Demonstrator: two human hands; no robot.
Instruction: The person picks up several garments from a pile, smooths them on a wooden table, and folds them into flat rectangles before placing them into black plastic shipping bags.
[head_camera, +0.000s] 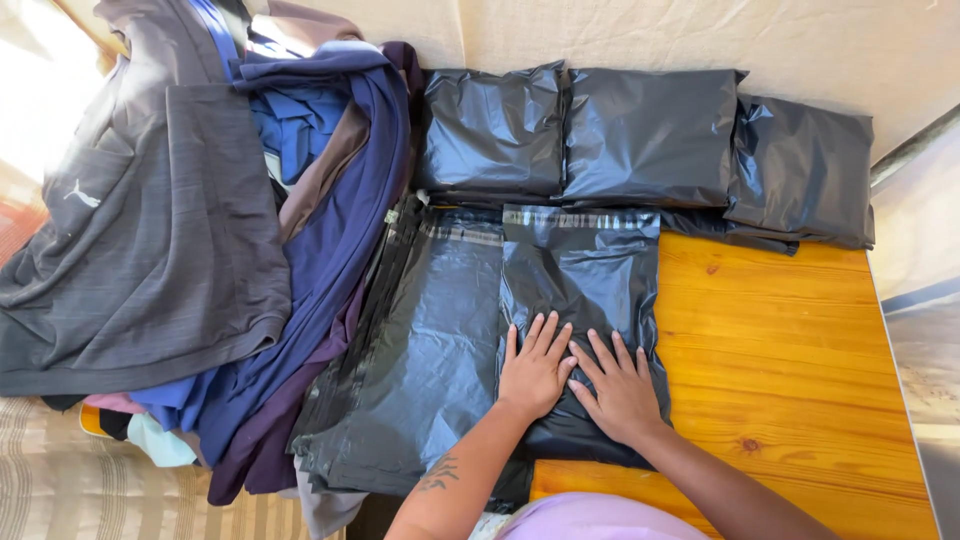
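Both hands are lying flat, fingers spread and gripping nothing, on a filled black mailer (585, 300): the left hand (534, 368) and the right hand (622, 385) are pressing side by side on its near half, thumbs almost touching. The mailer is sitting on the wooden table (790, 350), overlapping a stack of empty mailers (420, 370) just to its left. Beyond the mailer 3 packed bags (650, 135) are lining the far edge, and left of the stack a clothes pile (200, 230) is spreading out.
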